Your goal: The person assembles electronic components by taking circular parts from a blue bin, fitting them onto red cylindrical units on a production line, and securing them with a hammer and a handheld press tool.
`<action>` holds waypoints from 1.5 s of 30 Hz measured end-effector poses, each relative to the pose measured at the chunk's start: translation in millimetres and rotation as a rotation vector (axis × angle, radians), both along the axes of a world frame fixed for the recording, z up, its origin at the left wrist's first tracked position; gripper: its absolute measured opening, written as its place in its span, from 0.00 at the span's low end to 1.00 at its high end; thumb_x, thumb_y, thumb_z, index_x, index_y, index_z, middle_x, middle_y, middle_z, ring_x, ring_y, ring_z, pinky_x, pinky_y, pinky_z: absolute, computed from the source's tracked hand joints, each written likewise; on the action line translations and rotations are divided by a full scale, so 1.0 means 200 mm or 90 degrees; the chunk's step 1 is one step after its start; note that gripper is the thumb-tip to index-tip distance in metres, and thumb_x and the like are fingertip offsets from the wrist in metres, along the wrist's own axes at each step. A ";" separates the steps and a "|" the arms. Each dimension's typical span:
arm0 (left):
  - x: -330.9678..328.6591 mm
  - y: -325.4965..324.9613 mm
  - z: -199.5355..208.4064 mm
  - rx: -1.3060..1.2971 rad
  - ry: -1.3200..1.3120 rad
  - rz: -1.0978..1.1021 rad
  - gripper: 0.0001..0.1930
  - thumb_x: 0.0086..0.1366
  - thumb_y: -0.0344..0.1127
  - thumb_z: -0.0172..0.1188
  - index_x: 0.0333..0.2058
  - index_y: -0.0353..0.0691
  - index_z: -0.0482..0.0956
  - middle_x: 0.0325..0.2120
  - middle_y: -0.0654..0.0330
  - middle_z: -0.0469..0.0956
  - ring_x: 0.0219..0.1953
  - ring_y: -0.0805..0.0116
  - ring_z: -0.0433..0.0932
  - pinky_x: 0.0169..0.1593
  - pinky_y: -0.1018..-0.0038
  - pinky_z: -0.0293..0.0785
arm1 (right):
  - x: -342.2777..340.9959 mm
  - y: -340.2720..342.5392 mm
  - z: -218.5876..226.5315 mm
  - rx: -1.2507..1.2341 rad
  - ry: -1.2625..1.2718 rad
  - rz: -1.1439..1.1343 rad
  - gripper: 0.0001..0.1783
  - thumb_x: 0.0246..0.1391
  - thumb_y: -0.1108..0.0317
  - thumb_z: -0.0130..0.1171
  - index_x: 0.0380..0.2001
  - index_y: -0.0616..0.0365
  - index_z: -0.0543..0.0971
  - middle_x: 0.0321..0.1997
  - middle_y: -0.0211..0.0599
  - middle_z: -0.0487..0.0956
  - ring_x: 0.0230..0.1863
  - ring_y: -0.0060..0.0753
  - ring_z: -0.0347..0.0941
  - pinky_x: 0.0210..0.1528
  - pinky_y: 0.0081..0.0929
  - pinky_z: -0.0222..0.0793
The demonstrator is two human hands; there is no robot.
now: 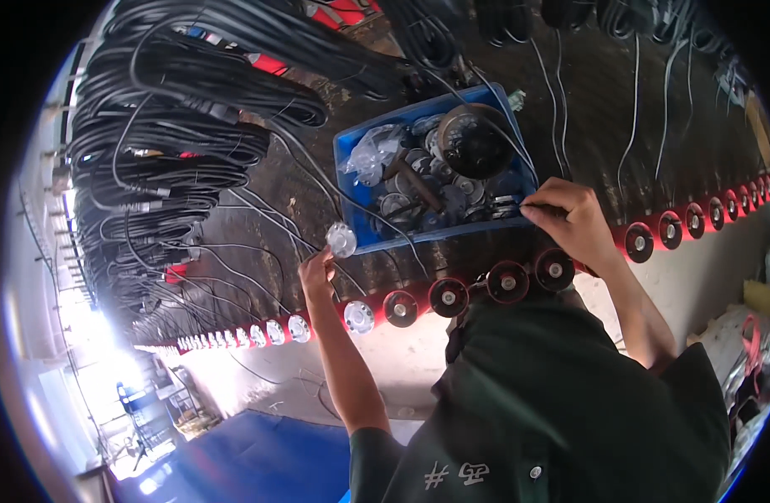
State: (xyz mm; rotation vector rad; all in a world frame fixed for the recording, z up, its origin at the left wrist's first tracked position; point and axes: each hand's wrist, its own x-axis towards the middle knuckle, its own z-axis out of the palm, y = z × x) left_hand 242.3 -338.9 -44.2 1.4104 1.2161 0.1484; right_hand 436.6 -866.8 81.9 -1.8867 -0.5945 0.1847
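Observation:
My left hand [317, 273] pinches a round silver metal disc [341, 240] by its edge, just off the near left corner of a blue plastic bin [435, 238]. My right hand [576, 220] is at the bin's near right corner with thumb and fingers closed together. Whether anything small sits between those fingertips I cannot make out. Inside the bin lie several metal discs [395, 204], a hammer [418, 184], a clear plastic bag [373, 154] and a dark round bowl-like part [475, 141].
Along the bench's near edge runs a row of red round housings; some show black faces [449, 297], others silver discs [359, 317]. Thick bundles of black cable [175, 84] pile up on the left. Loose grey cables [561, 101] trail over the dark bench [594, 142].

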 end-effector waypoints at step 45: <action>0.47 0.00 -0.53 0.687 0.224 -0.760 0.48 0.46 0.46 0.83 0.69 0.53 0.73 0.63 0.56 0.73 0.67 0.51 0.69 0.62 0.53 0.72 | -0.36 0.39 0.10 -0.206 -0.109 0.125 0.06 0.56 0.74 0.71 0.36 0.65 0.87 0.34 0.42 0.84 0.34 0.40 0.83 0.38 0.30 0.75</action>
